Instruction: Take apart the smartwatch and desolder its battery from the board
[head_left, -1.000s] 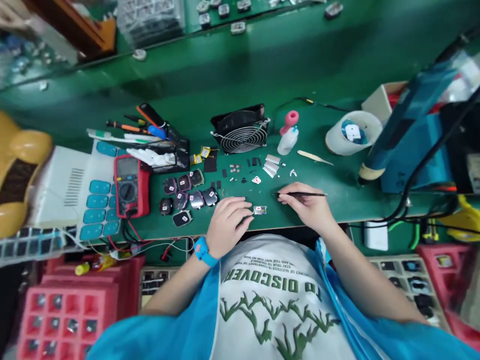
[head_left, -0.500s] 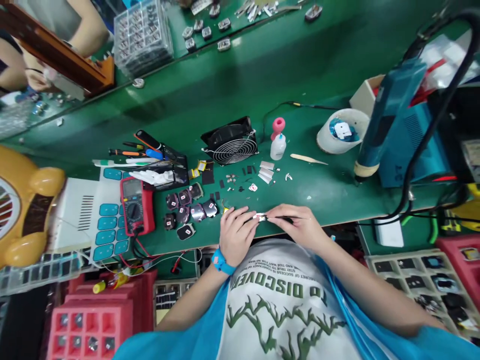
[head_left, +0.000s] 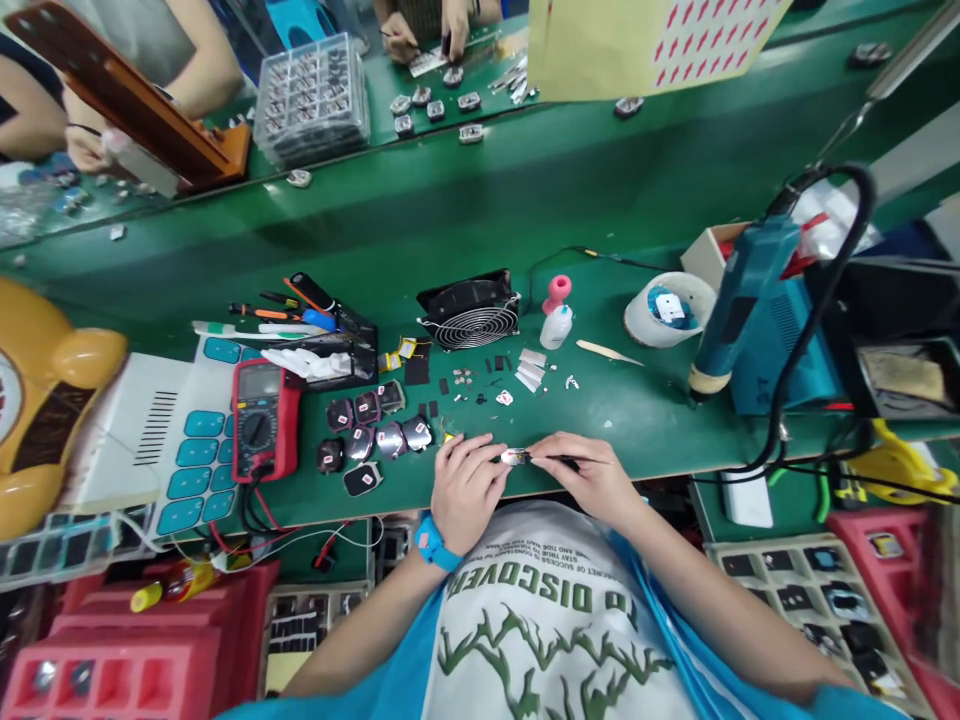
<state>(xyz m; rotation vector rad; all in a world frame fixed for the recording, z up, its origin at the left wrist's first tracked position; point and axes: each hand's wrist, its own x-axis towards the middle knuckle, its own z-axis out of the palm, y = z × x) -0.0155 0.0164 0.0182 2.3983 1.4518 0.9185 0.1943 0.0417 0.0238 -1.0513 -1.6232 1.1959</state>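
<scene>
Close to the bench's front edge, my left hand [head_left: 466, 492] pinches a small silvery-white electronic part [head_left: 513, 457] between its fingertips. Thin black tweezers [head_left: 589, 460] are held in my right hand [head_left: 596, 485], their tip touching or nearly touching that part. Its finer details are too small to make out. A small yellow piece [head_left: 448, 438] peeks out just beyond my left fingers. Several watch-like cases [head_left: 391, 438] lie left of my left hand. Beyond my hands are thin grey strips [head_left: 530, 370], a small white-and-red piece [head_left: 504, 397] and tiny dark pads [head_left: 496, 363].
A fan [head_left: 472, 310], a dropper bottle [head_left: 556, 327], a pale-handled tool [head_left: 609, 352] and a white tub [head_left: 670, 310] stand or lie farther back. At left is a red multimeter [head_left: 261, 420]; at right, a blue hot-air gun [head_left: 739, 300] with a cable. Co-workers' hands [head_left: 454, 25] show across the bench.
My view has tilted up and shifted, bringing a yellow sheet with red arrows and a co-worker's hands into sight. Both hands stay together at the small part; the tweezers now show more plainly.
</scene>
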